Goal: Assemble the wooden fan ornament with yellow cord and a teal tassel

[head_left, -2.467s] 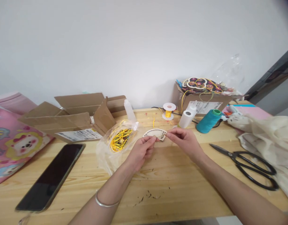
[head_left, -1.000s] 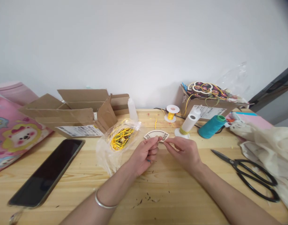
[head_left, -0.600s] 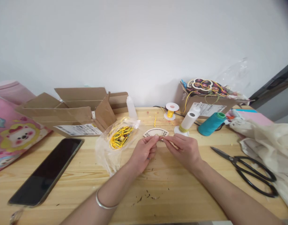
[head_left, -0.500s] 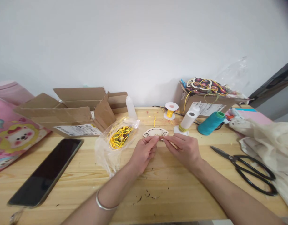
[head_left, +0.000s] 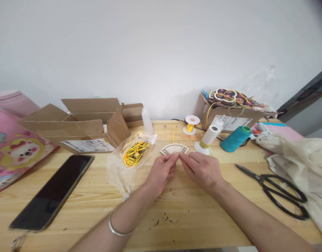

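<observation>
While the left hand (head_left: 162, 174) pinches a wooden fan (head_left: 173, 148) and the right hand (head_left: 205, 171) presses fingers (head_left: 186, 162) together, a clear bag (head_left: 119, 178) holds yellow string (head_left: 132, 158)

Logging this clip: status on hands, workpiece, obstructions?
Left hand: pinching pale fan-shaped wooden piece at lower edge. Right hand: pinched alongside, contents hidden. White cylindrical spool: close beyond right hand.

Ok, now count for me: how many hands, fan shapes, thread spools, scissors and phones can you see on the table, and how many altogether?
Hands: 2, the left hand and the right hand
Fan-shaped piece by the hands: 1
Thread spools: 3, the yellow spool, the white spool and the teal spool
Scissors: 1
Phone: 1
Total: 8
</observation>
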Demonstrator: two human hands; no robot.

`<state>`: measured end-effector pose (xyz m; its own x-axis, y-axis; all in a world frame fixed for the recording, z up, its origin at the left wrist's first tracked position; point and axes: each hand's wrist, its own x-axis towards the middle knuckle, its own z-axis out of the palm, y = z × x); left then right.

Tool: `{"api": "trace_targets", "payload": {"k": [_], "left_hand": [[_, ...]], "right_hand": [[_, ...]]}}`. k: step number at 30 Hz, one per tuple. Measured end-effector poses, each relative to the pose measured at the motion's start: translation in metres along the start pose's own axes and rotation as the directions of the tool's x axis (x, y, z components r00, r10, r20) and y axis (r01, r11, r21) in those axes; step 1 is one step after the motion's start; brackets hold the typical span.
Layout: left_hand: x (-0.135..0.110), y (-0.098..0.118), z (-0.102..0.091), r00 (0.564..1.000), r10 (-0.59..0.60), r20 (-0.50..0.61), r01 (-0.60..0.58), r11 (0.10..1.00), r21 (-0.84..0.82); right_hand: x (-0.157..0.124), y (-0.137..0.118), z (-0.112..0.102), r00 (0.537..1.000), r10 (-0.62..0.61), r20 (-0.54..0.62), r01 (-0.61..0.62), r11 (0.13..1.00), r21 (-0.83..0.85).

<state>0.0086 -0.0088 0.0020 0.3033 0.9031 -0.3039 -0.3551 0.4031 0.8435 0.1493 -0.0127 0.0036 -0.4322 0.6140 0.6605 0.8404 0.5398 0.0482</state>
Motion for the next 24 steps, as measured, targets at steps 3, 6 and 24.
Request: {"api": "trace_targets", "payload": {"k": [3,6,24], "left_hand": [[0.0009,0.0013,-0.0006,0.998,0.041,-0.051,-0.041,0.999,-0.009],[0.0007,0.0033,-0.0005,0.993,0.064,-0.099,-0.064,0.998,-0.002],[-0.0017,0.0051,0.0013,0.997,0.057,-0.061,-0.057,0.998,-0.004]], "right_hand": [[-0.0014,-0.0036,0.0034,0.996,0.062,0.065,-0.068,0.992,0.110],[-0.0013,-0.0029,0.0054,0.984,0.141,0.110,-0.163,0.959,0.232],[0.0003,0.0034,0.0038,0.944,0.304,0.127,-0.326,0.810,0.487]]}}
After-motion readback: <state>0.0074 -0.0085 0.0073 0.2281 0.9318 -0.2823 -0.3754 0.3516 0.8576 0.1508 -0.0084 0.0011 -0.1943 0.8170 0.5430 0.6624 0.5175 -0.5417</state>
